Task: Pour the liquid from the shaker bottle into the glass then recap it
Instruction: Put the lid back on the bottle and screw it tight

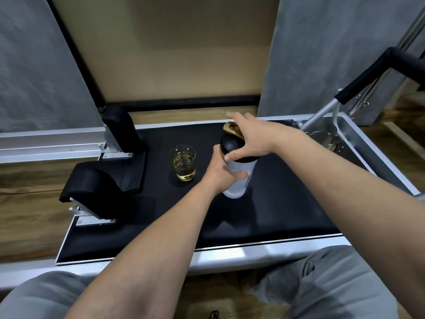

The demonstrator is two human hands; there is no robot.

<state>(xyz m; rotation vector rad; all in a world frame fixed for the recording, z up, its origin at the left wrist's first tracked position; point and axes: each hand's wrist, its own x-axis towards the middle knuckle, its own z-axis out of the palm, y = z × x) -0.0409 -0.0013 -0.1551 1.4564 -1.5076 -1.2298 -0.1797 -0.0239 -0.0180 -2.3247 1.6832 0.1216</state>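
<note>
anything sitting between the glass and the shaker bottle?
Head view: only the left hand, which grips the shaker bottle on the side facing the glass; otherwise bare black pad.

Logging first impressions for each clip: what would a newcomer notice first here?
Both hands meet at the shaker bottle standing on the black pad: the left hand grips its frosted body, the right hand rests on its black lid. Left of it stands a glass holding yellowish liquid.
</note>
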